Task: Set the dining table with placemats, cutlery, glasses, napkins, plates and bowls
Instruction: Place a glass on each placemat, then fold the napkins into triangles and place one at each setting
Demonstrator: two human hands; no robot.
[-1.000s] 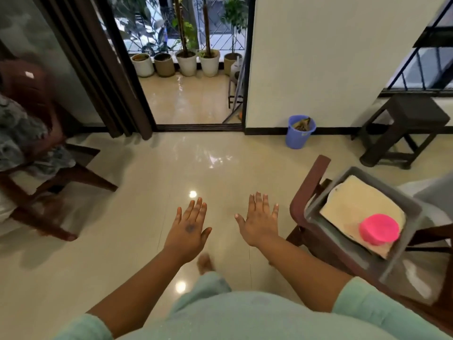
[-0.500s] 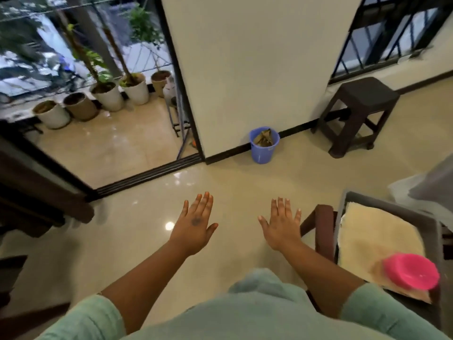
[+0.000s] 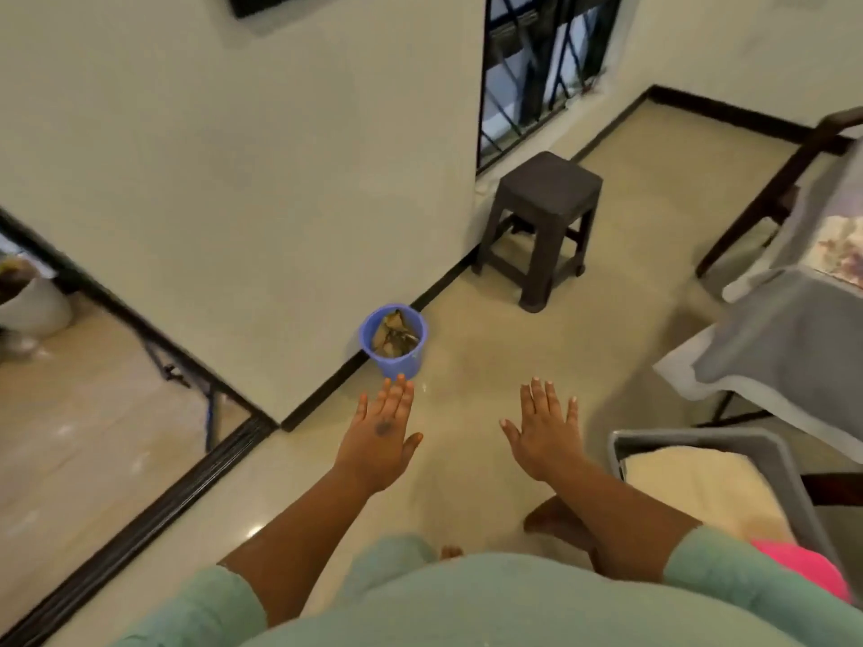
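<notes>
While both hands hang in the air over it, the glossy cream tile floor (image 3: 467,319) fills most of the view, meeting a matte off-white wall (image 3: 233,156) along a dark skirting strip. At the right edge a table (image 3: 794,347) shows only as a corner draped in soft grey cloth over a white under-layer, with a floral placemat (image 3: 840,247) lying flat on top, its far part cut off by the frame. Nearer, low on the right, a grey plastic tray (image 3: 700,443) with rounded corners holds a pale cream folded cloth (image 3: 691,488) and something bright pink (image 3: 812,574) that is mostly hidden behind a sleeve. A square dark brown plastic stool (image 3: 546,193) stands by the wall under a barred window. Beside the skirting sits a small round blue bucket (image 3: 394,352) with brownish scraps inside. The left hand (image 3: 378,445) and right hand (image 3: 544,436) are palm-down, fingers straight and slightly spread, holding and touching nothing.
</notes>
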